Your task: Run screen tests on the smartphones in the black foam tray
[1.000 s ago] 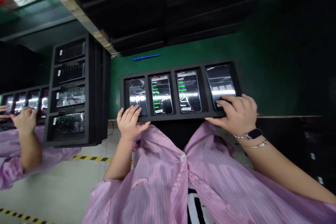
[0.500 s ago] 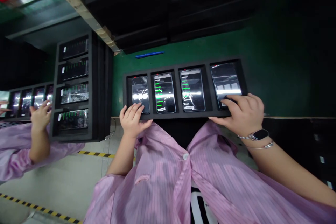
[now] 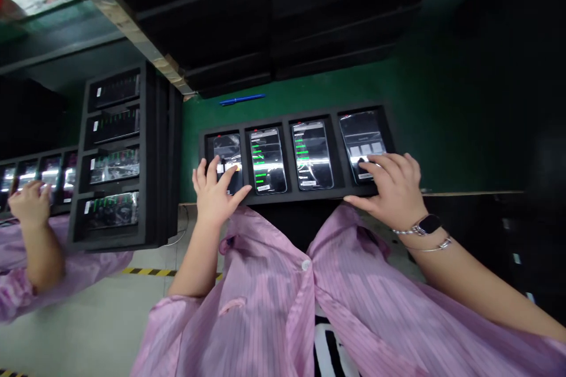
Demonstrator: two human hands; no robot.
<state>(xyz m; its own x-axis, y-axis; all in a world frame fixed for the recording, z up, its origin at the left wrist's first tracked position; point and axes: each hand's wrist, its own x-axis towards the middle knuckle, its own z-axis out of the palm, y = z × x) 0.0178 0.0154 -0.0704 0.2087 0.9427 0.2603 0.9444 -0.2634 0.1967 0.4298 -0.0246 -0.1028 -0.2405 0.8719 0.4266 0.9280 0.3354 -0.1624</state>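
A black foam tray (image 3: 333, 190) lies in front of me along the table's front edge, with a row of smartphones in its slots. My left hand (image 3: 216, 195) is open, fingers spread over the lower part of the leftmost phone (image 3: 227, 147); whether a fingertip touches the glass I cannot tell. My right hand (image 3: 393, 184) is open too, its index fingertip at the bottom of the rightmost phone (image 3: 361, 132) and its thumb by the tray's front edge. Between the hands, a second phone (image 3: 269, 166) and a third phone (image 3: 313, 156) show green lines of text.
Beyond the tray, a blue pen (image 3: 242, 99) lies on the green table (image 3: 300, 85). Stacked phone trays (image 3: 144, 188) stand at my left. Further left, a co-worker's hand (image 3: 30, 206) is over another phone tray. Dark boxes (image 3: 207, 23) line the back.
My left fingers have spread wider, and the leftmost phone's screen now shows small bright marks. Pale blocks appear on the rightmost screen. The co-worker's hand has shifted left; the whole view has shifted slightly.
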